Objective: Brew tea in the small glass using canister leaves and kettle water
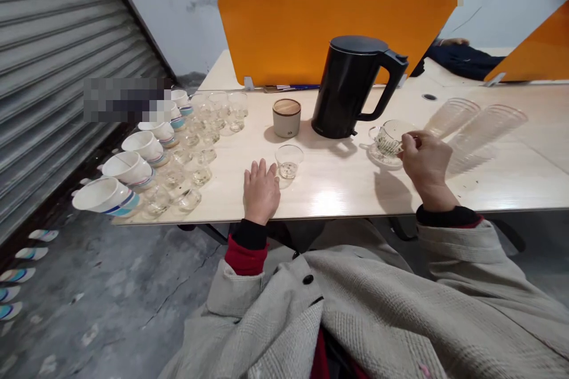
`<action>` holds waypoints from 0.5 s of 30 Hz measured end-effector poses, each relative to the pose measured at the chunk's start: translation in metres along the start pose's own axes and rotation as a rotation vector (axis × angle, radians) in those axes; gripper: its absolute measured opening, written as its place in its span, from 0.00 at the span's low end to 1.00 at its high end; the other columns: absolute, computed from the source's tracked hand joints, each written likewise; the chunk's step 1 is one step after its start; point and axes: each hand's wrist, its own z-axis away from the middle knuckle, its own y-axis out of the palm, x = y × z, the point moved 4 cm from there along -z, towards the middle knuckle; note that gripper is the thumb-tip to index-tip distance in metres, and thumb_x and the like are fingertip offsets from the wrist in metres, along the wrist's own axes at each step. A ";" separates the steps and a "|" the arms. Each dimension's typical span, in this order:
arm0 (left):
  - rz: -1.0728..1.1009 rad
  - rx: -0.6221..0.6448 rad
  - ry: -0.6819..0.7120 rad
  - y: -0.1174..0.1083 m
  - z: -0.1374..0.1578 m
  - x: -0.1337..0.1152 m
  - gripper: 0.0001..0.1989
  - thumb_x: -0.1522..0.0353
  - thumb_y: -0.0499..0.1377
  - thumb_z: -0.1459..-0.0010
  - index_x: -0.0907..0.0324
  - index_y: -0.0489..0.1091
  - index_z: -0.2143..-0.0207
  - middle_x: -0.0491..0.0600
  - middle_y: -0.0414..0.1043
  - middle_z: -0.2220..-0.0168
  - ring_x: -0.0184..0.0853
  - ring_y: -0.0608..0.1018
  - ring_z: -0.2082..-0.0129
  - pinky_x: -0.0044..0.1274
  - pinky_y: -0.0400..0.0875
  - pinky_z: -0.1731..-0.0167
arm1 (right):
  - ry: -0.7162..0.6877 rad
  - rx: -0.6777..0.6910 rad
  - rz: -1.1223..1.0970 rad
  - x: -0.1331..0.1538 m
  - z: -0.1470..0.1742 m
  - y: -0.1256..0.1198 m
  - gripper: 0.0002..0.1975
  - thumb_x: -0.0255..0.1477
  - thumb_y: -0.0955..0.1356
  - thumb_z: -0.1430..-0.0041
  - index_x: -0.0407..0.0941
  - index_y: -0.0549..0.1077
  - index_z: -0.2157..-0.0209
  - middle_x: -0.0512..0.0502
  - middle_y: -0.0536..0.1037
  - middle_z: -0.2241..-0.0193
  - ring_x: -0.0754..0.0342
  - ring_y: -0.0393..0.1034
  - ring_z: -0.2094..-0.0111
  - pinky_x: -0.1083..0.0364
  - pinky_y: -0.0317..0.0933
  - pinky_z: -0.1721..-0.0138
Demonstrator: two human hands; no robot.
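My left hand [261,189] rests on the table, palm down with fingers stretched, beside a small clear plastic cup [288,161] with dark flecks at its bottom. My right hand [424,157] is closed, thumb and fingers pressed together at the right side of a clear glass cup [388,141]. Whatever is between those fingertips is hidden. The glass cup has ribbed sides, a handle at its left and some dark green bits inside, and it is over a clear saucer [383,159].
A black electric kettle [344,92] and a grey canister [287,121] with a wooden lid stand behind. Stacked clear cups [484,130] lie at right. Rows of clear cups [186,198] and patterned paper cups [128,169] line the left. An orange divider [284,35] separates another person.
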 end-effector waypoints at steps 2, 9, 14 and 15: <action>0.005 0.003 -0.003 0.000 0.000 0.000 0.26 0.65 0.46 0.25 0.55 0.65 0.30 0.56 0.57 0.24 0.52 0.58 0.23 0.46 0.53 0.25 | 0.052 -0.045 -0.018 -0.001 0.015 -0.013 0.22 0.35 0.69 0.35 0.37 0.79 0.45 0.39 0.84 0.70 0.44 0.79 0.62 0.49 0.66 0.54; -0.003 -0.006 -0.011 0.005 -0.001 0.002 0.27 0.64 0.44 0.25 0.56 0.63 0.28 0.53 0.57 0.24 0.50 0.57 0.23 0.44 0.51 0.25 | -0.269 -0.074 -0.313 0.052 0.083 -0.024 0.29 0.43 0.67 0.33 0.39 0.73 0.39 0.36 0.82 0.58 0.48 0.78 0.66 0.47 0.72 0.58; -0.007 0.005 -0.019 0.007 -0.002 0.002 0.28 0.65 0.42 0.24 0.61 0.60 0.27 0.54 0.55 0.23 0.49 0.55 0.22 0.43 0.49 0.24 | -0.504 0.450 -0.181 0.115 0.099 0.049 0.37 0.46 0.60 0.27 0.35 0.60 0.28 0.24 0.65 0.30 0.34 0.59 0.29 0.36 0.60 0.32; -0.010 0.006 -0.017 0.007 -0.002 0.002 0.28 0.65 0.42 0.24 0.62 0.59 0.27 0.55 0.55 0.23 0.49 0.55 0.22 0.44 0.49 0.24 | -0.531 0.530 -0.113 0.125 0.101 0.063 0.38 0.46 0.58 0.26 0.32 0.58 0.27 0.22 0.60 0.27 0.33 0.53 0.26 0.36 0.55 0.29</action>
